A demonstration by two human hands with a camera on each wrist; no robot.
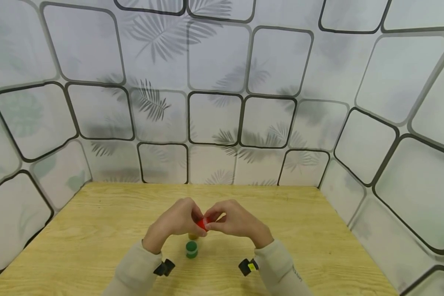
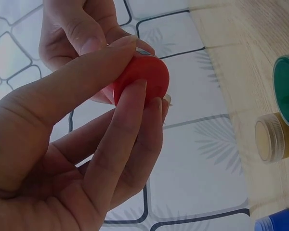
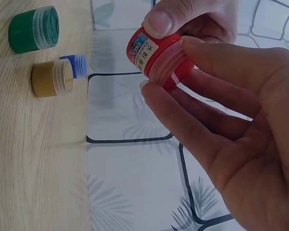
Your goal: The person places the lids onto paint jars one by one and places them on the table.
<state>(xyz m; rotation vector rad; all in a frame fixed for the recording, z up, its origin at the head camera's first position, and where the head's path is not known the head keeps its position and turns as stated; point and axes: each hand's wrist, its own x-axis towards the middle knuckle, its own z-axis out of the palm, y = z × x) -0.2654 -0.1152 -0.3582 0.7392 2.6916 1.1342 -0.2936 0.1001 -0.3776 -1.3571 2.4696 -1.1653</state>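
Both hands meet above the table around a small red gouache paint jar [image 3: 143, 54], tilted on its side with a printed label. My left hand [image 1: 178, 218] grips the jar's body between thumb and fingers, and its round red base [image 2: 154, 72] faces the left wrist camera. From the other end, my right hand [image 1: 238, 220] pinches the clear ridged lid [image 3: 164, 66] between thumb and fingertips. Below the hands, a green paint jar [image 1: 191, 249] stands on the table. Just behind it is an ochre paint jar [image 1: 193, 237], partly covered by the left hand in the head view.
A blue paint jar [image 2: 277, 222] stands beyond the ochre one, hidden in the head view. The wooden table [image 1: 126, 205] reaches back to patterned wall panels [image 1: 214, 119] behind and on both sides. Each wrist wears a small black device [image 1: 164, 267].
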